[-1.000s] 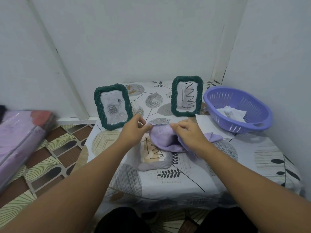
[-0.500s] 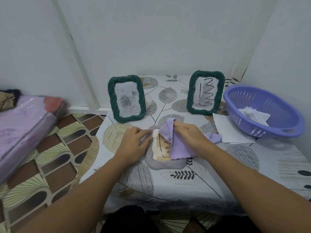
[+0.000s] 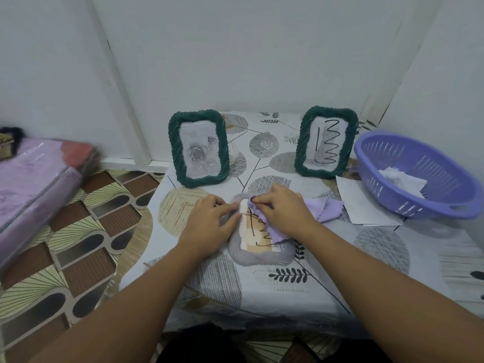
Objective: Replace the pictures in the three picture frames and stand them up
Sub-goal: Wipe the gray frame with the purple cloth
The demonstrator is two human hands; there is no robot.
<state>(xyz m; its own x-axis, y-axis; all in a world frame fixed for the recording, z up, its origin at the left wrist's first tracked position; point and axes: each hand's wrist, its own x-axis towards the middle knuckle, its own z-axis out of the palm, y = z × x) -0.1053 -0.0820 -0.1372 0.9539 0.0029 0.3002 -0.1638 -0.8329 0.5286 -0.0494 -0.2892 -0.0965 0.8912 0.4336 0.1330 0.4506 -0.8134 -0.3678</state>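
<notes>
Right grip (image 3: 284,209) clamps lilac cloth (image 3: 327,208) on grey frame (image 3: 258,258) — left grip (image 3: 209,226) flat, steadying.

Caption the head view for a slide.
Left hand steadies a flat grey frame while the right hand wipes it with a purple cloth.

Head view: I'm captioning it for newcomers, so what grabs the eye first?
Two hands at table centre: the right hand rubs a lilac cloth over a flat grey frame, which the left hand steadies. Behind stand two green frames; a purple basket sits right.
</notes>
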